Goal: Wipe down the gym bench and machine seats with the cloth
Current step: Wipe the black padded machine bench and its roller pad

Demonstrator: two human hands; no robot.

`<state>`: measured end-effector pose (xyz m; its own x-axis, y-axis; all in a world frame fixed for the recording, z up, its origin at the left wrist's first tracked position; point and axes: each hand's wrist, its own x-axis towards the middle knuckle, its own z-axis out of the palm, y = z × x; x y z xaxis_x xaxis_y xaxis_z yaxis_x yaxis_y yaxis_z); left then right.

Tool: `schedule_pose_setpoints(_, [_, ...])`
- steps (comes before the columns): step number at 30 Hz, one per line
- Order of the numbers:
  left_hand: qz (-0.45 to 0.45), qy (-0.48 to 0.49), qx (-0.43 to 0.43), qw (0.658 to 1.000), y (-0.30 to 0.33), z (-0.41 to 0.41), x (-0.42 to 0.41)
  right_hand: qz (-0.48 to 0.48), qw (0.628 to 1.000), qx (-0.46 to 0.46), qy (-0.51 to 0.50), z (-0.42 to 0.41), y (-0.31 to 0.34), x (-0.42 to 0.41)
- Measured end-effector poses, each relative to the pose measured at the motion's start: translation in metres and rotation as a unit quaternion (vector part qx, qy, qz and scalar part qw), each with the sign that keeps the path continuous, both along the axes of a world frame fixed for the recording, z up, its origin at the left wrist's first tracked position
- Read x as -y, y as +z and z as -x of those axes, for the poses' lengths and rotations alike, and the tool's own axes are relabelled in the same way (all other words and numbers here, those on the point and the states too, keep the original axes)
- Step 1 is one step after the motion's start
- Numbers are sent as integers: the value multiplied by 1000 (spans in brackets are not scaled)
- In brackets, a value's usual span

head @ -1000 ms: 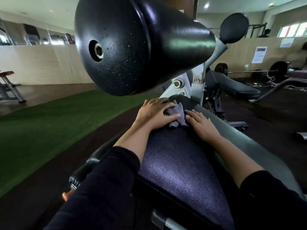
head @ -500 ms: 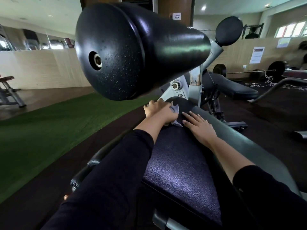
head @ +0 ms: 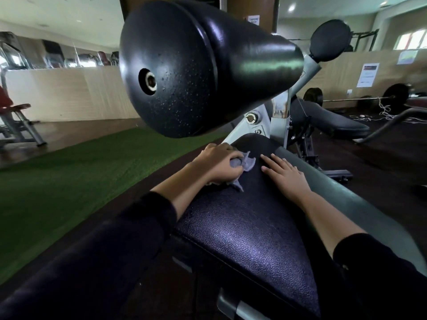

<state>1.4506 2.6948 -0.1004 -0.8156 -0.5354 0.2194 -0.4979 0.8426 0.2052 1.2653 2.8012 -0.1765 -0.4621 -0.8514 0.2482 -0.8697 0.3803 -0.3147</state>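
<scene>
Lying along the left edge of the view, a strip of green artificial turf (head: 69,181) borders the dark rubber floor (head: 381,162); a red-padded bench (head: 16,112) on a grey frame stands at the far left, against a pale wood-panelled wall. Above centre, a large black foam roller pad (head: 196,70) fills the upper view, carried on the machine's grey steel frame (head: 279,114). Below it, the left hand (head: 217,165) curls its fingers around a bunched grey cloth (head: 245,165) and presses it onto the far left part of the black textured seat pad (head: 242,227); loose corners of the cloth spill out to the right and toward the viewer. Just beside it, apart from the cloth, the right hand (head: 286,174) lies flat on the pad, its fingers straight and slightly spread, holding nothing. Both forearms emerge from dark sleeves (head: 115,250). Further right, a second black padded bench (head: 332,121) stands beyond the frame, and a loaded barbell (head: 360,98) rests on the floor near the wall.
</scene>
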Motion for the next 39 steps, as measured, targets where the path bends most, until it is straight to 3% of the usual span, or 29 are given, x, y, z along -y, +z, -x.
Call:
schedule_pose_setpoints(7, [-66, 156, -39, 985, 4, 18, 5, -8, 1000, 8, 1, 1, -1, 0])
schedule_pose_setpoints(10, [-32, 201, -32, 979, -8, 11, 6, 0, 1000, 12, 2, 2, -2, 0])
schedule_pose_setpoints(16, [14, 83, 18, 996, -1, 22, 3, -2, 1000, 5, -4, 2, -1, 3])
schedule_pose_setpoints(24, [-73, 180, -60, 979, -1, -8, 8, -9, 1000, 14, 2, 3, 0, 2])
schedule_pose_setpoints(31, [5, -5, -86, 996, -12, -108, -32, -5, 1000, 22, 6, 2, 1, 1])
schedule_pose_setpoints(39, [26, 60, -151, 986, -21, -126, -52, 5, 998, 58, -2, -11, 9, -5])
